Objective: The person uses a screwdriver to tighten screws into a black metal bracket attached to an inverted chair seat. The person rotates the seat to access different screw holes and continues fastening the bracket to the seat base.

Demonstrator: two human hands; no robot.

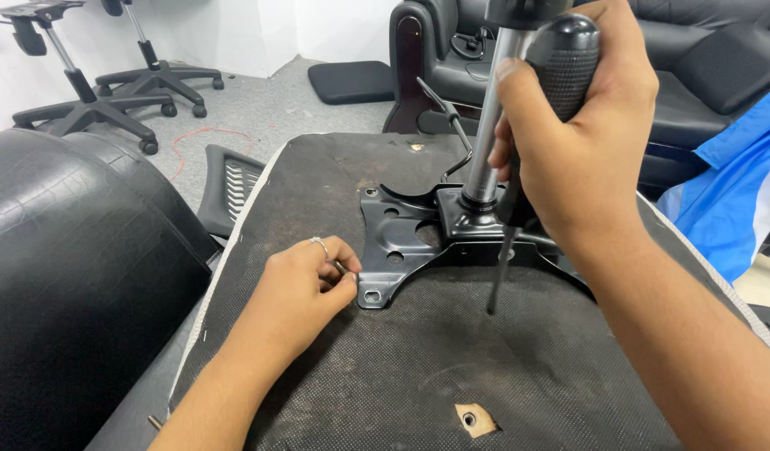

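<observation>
Two hands are busy over the upturned chair seat (pixel 418 367), and I watch them from far away. My landmark is the black metal plate (pixel 402 238) that lies flat on the seat's dark underside. My left hand (pixel 306 288) sits just left of the plate, its fingers pinched shut on a small thing that I think is a screw (pixel 341 267), right beside the plate's lower left corner hole (pixel 372 296). My right hand (pixel 581 142) is above and to the right of the plate, wrapped tight around the black handle of a screwdriver (pixel 560 63). The thin shaft points down, and its tip (pixel 490 311) is near the seat just below the plate. A shiny metal post (pixel 489 117) stands up from the middle of the plate, close by my right hand. To do this step well, I think the screw should stand straight in the hole, and the tip should fit snug in its head before any turn. I would push down softly and keep the shaft upright so it does not slip. I see no boxes, cups or trays here, so nothing is held inside anything.
</observation>
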